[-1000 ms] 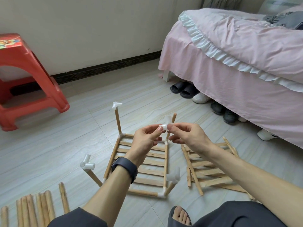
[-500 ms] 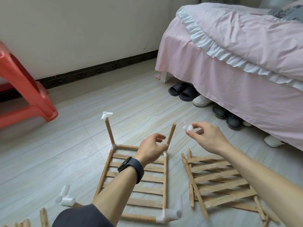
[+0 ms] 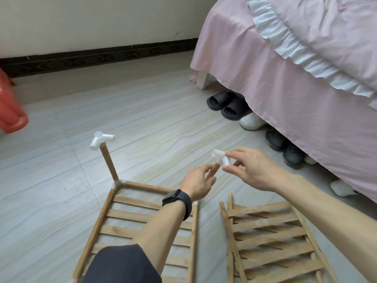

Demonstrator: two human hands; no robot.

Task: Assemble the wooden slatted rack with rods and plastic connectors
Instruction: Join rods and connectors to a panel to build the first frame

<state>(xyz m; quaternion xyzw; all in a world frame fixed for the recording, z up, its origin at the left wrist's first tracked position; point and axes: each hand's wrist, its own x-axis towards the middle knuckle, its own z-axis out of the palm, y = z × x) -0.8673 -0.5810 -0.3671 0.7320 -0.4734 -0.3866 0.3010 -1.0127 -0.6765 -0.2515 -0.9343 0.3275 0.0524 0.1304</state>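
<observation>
A wooden slatted panel (image 3: 130,217) lies flat on the floor, framed by rods and white corner connectors. At its far left corner an upright rod (image 3: 108,162) carries a white connector (image 3: 100,139) on top. My left hand (image 3: 199,180) grips the upright rod (image 3: 213,171) at the far right corner. My right hand (image 3: 251,168) pinches a white plastic connector (image 3: 221,158) at the tip of that rod. The lower part of this rod is hidden behind my left hand.
Loose slatted panels (image 3: 269,240) are stacked askew on the floor to the right. A pink-skirted bed (image 3: 295,78) stands at the right with several shoes (image 3: 226,105) under it. A red plastic stool (image 3: 10,111) is at the left edge.
My left hand has closed round the far right upright rod. My right hand brought the white connector left and down onto the rod's tip. The camera has tilted down and moved closer.
</observation>
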